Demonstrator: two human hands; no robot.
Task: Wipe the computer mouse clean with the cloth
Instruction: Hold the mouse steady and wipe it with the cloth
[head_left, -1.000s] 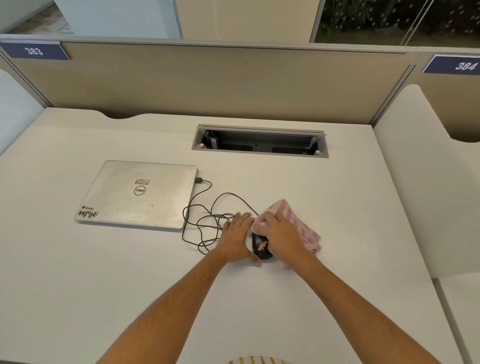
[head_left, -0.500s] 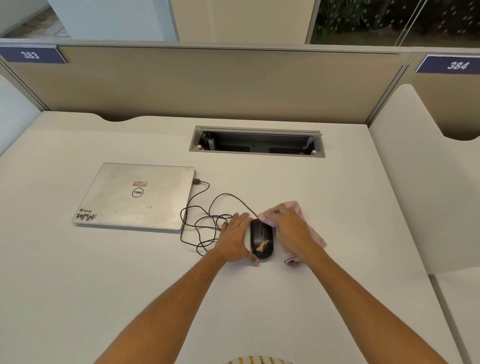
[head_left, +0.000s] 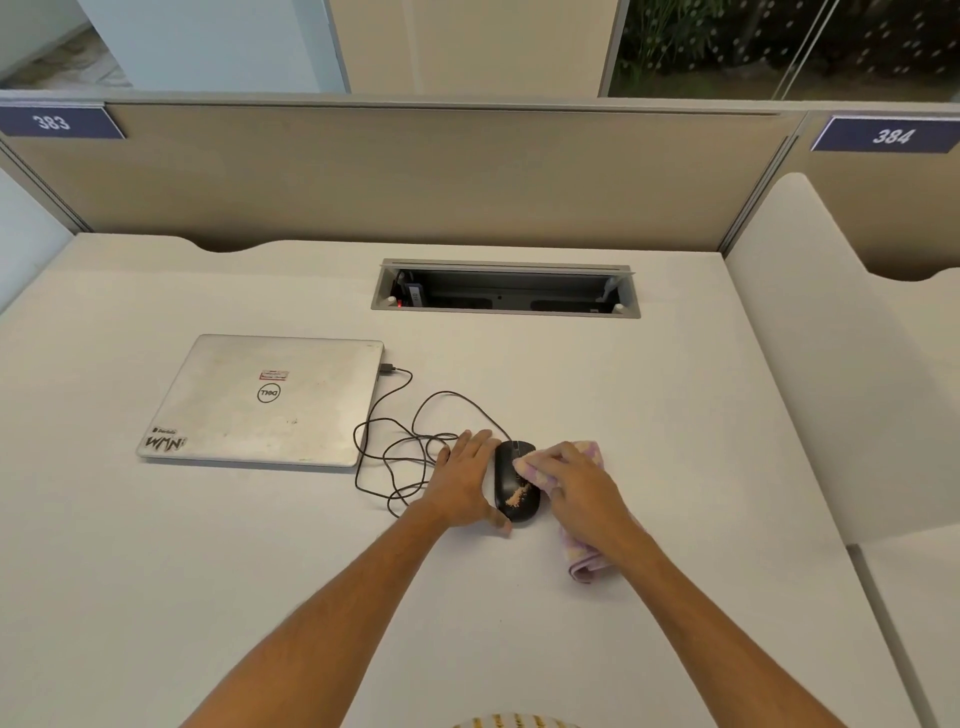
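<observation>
A black wired computer mouse (head_left: 508, 480) lies on the white desk, with a patch of pale orange crumbs on its near half. My left hand (head_left: 465, 480) rests flat against the mouse's left side, thumb at its near end, steadying it. My right hand (head_left: 576, 480) presses a pink and cream checked cloth (head_left: 584, 558) onto the mouse's right upper edge. Part of the cloth sticks out past my fingertips and more trails under my wrist.
A shut silver laptop (head_left: 260, 400) lies to the left, with the mouse's tangled black cable (head_left: 400, 441) plugged into its right side. An open cable trough (head_left: 506, 288) is sunk into the desk behind. Beige partitions (head_left: 467, 176) bound the back and a white divider (head_left: 810, 364) the right.
My right hand with the cloth slid off the mouse to its right, uncovering the crumbs, and has now come back to touch the mouse's right edge. My left hand stayed put.
</observation>
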